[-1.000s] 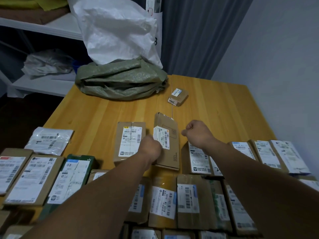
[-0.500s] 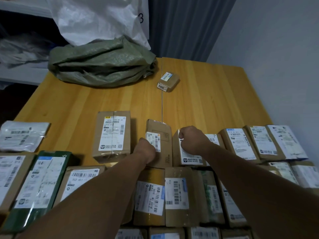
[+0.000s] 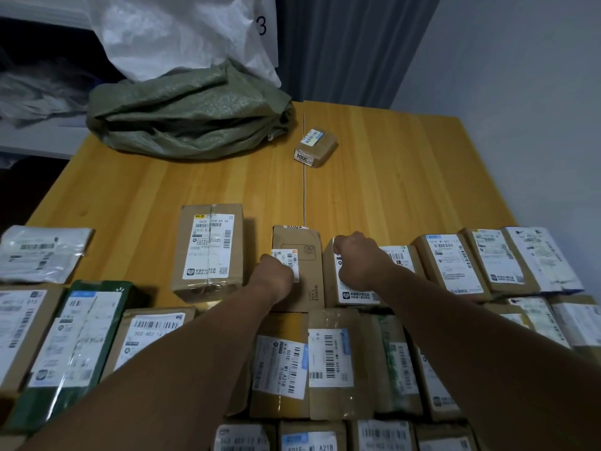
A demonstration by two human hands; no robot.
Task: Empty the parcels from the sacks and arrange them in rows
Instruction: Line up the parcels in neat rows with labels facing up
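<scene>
Pulled back since a moment ago toward the front-row parcels (image 3: 328, 359), the slim box (image 3: 302, 252) sits beside its neighbour (image 3: 351, 294), left hand (image 3: 276, 278) curled on its edge, right hand (image 3: 354, 262) fisted, grip hidden; further tugging may override that row, while the small parcel (image 3: 315, 146) and green sack (image 3: 192, 115) wait beyond.

"Can you read any of those labels?"

"No, the print's too small. The white sack (image 3: 169, 37) at twelve o'clock runs off the top edge. The nearest parcels (image 3: 312, 439) at six are cut by the bottom edge."

"And the hands?"

"The left hand (image 3: 276, 278) curls onto the slim box (image 3: 310, 281), fingertips tucked out of sight. The right hand (image 3: 354, 258) grips the brown parcel (image 3: 357, 296) and covers its far corner. The shelf clutter (image 3: 32, 92) at ten is a dim blur."
</scene>
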